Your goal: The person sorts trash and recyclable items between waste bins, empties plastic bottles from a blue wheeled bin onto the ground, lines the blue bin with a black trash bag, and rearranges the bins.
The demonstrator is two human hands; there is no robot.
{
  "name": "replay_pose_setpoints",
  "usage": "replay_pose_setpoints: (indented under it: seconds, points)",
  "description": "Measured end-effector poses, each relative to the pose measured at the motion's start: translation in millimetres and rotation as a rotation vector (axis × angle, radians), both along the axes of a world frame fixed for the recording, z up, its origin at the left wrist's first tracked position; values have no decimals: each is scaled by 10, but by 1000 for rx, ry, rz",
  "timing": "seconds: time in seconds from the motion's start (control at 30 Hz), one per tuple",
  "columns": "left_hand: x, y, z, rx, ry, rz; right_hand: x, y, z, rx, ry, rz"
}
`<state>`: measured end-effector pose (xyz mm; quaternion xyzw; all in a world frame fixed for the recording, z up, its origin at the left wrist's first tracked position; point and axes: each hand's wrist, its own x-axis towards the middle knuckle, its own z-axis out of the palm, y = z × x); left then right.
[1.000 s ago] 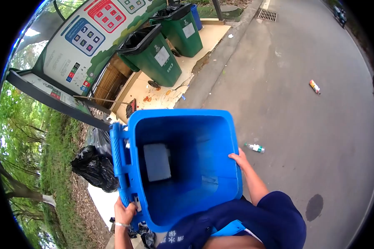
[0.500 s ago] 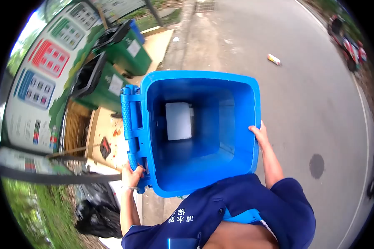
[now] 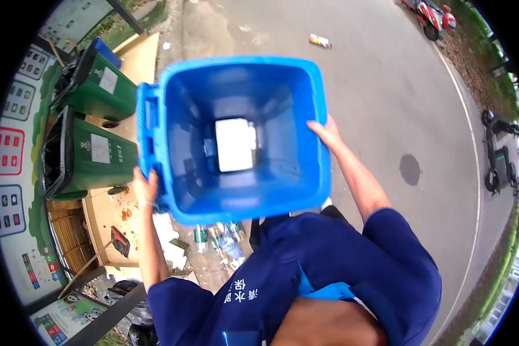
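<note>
Holding a squarish plastic bin (image 3: 285,144).

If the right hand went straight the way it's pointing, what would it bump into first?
The blue bin: the right hand is touching its rim, thumb over the edge. Past that looks like open space inside, though depth is hard to judge.

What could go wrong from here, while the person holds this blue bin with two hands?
The right hand shows only its thumb over the rim of the blue bin, so that side might slip. Plastic bottles lie close in front of the person, so a careless step could land on one. The white object inside the bin might slide if the bin tips, though I cannot tell whether it is loose.
</note>
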<state>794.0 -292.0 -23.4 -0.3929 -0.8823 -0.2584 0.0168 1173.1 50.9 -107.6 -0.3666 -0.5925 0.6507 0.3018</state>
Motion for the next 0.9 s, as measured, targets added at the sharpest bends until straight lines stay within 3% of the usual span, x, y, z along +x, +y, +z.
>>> replay_pose_setpoints:
  seconds: [0.03,0.1,0.13,0.2,0.3,0.47,0.53,0.67,0.7,0.73,0.77,0.8,0.83,0.87,0.9]
  points:
    - [-127,83,0,-164,153,156,-188,65,37,-13,32,46]
    - [-232,240,48,-249,283,199,-591,274,-39,34,-57,58]
    - [-164,341,109,-347,343,263,-805,314,-86,166,-156,-85]
    - [71,376,107,-233,525,76,-1195,386,-81,182,-278,-98]
    - [684,367,208,-193,303,-118,-1783,335,30,139,-367,-80]
    - [1513,79,67,-246,-156,-144,-2224,103,18,90,-296,-91]
    - [1838,214,139,-209,-190,-161,-2311,54,-33,118,-216,-103]
    - [2213,737,216,-195,-209,-200,-2271,88,-188,146,-246,136]
    - [2278,907,237,-167,-204,-189,-2243,188,-507,322,35,226]
    - [2312,1050,215,-171,-195,-194,-1962,264,-167,193,40,366]
    - [2345,1223,192,-162,-207,-209,-1868,464,-291,119,385,596]
    - [2381,1392,139,-176,-210,-223,-1724,735,-638,171,-65,832]
    - [2418,1575,44,-128,-267,-227,-1543,964,-967,119,14,946]
    - [2453,1758,-71,-121,-258,-241,-1044,1214,-504,-182,-191,947]
    - [2458,1973,-257,-146,-267,-226,-687,1425,-867,-108,-144,788]
